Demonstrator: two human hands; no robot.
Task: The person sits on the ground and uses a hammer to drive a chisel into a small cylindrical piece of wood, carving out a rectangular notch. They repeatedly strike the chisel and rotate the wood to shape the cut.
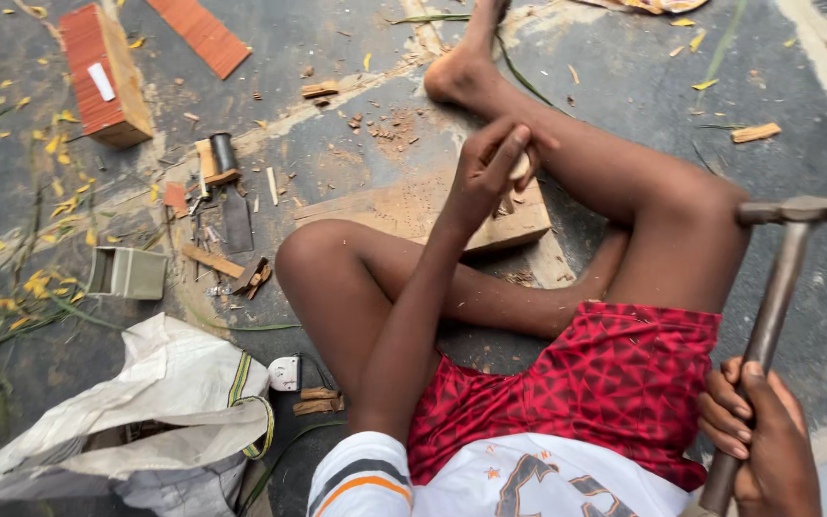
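Hands: left hand (492, 165) is closed round a short pale-handled tool (521, 167), held upright on a wood block (433, 213); right hand (760, 433) is wrapped tight on the handle of a hammer (775, 304), its head raised at the right edge.
Tool tip: hidden behind the fingers, so I cannot tell just where it meets the wood.
Risk: a strike that lands off the tool's end would likely hit the left knuckles, which sit right under it.
Legs: bare shin (614, 158) and knee (313, 258) lie close on both sides of the block; a slipping tool could glance into either.
Block: rests loose on the ground between the legs and may shift under a blow.
Around: wood chips near the foot (457, 72), a brick (102, 72) far left, a small metal box (128, 273), a white sack (160, 412) near the left elbow.
In the way: nothing between hammer and tool.
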